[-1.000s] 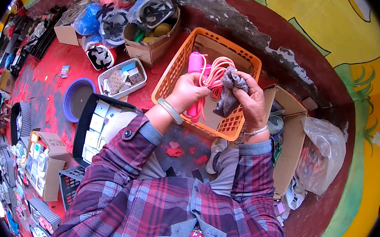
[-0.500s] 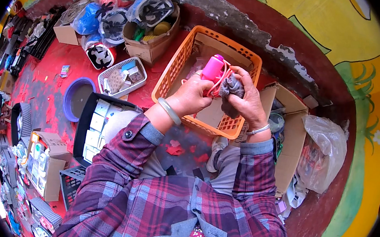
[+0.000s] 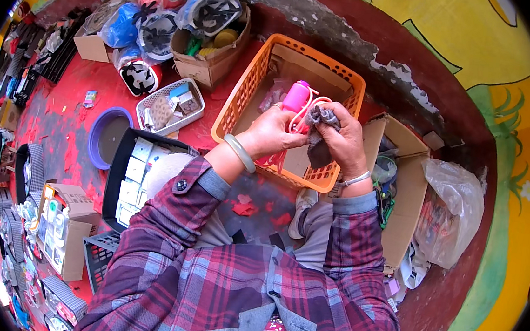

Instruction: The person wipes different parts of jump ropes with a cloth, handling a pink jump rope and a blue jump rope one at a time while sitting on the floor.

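Note:
Both my hands are raised over an orange plastic basket [image 3: 240, 93]. My left hand [image 3: 269, 131] is closed round what looks like a pink skipping rope [image 3: 296, 96], with a thick pink handle, a purple tip and looped pale-pink cord. Its fingers are partly hidden by the thing itself. My right hand [image 3: 345, 141] pinches a crumpled dark grey rag [image 3: 319, 153] against the cord, just right of the handle. Below my hands, part of the pink bundle hangs down. Inside the basket lie cardboard and a clear plastic bag [image 3: 273, 96].
Right of the basket stands an open cardboard box [image 3: 408, 173] with mixed items, beside a clear plastic bag [image 3: 450, 212]. To the left are a white basket [image 3: 170, 124], a purple basin [image 3: 109, 141] and a black crate [image 3: 117, 180] of small white boxes. Bagged helmets [image 3: 156, 34] sit farther back.
The pink handle has dropped slightly and tilted. My right hand and the rag have shifted up along the cord, and the rag now lies nearer my left hand.

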`<state>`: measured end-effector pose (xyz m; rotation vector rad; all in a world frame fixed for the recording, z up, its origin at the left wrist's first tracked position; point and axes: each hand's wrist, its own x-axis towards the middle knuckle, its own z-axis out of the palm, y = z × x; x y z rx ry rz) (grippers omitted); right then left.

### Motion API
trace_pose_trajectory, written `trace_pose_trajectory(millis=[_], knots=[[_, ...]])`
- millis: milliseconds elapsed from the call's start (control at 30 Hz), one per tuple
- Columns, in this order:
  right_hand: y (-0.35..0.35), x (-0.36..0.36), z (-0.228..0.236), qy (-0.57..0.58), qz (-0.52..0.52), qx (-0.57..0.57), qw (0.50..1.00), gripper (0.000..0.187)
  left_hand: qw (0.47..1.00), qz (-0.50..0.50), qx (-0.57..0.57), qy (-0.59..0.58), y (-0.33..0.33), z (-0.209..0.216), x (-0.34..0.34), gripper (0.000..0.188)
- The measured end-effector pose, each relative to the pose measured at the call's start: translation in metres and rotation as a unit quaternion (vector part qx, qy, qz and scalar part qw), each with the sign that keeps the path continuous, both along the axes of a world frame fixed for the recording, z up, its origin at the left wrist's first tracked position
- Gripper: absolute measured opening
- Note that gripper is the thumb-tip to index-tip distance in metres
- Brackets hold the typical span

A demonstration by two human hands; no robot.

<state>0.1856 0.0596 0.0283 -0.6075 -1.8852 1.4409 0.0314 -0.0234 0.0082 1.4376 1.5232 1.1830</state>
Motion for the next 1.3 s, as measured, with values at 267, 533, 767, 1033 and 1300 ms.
trace_pose_trajectory(millis=[267,533,767,1033,1300], knots=[[-0.001,-0.004,-0.014,0.051,-0.076,0.015,0.996,0.025,0.981,-0.039,-0.060,-0.177,0.005,-0.012,-0.006,0.019],[-0.003,-0.008,-0.001,-0.094,-0.276,0.291,0.911,0.022,0.951,-0.035,-0.071,-0.300,0.006,-0.011,0.001,0.012],[0.006,-0.006,-0.012,-0.046,-0.269,0.091,0.958,0.020,0.932,-0.045,-0.108,-0.342,0.004,-0.002,0.003,0.016],[0.041,0.039,-0.003,0.206,-0.178,-0.319,0.908,0.022,0.919,0.017,-0.129,-0.372,0.006,-0.020,-0.004,0.016],[-0.015,0.003,0.025,-0.058,-0.102,0.188,0.975,0.028,0.937,0.011,-0.073,-0.342,0.009,-0.025,-0.001,0.014]])
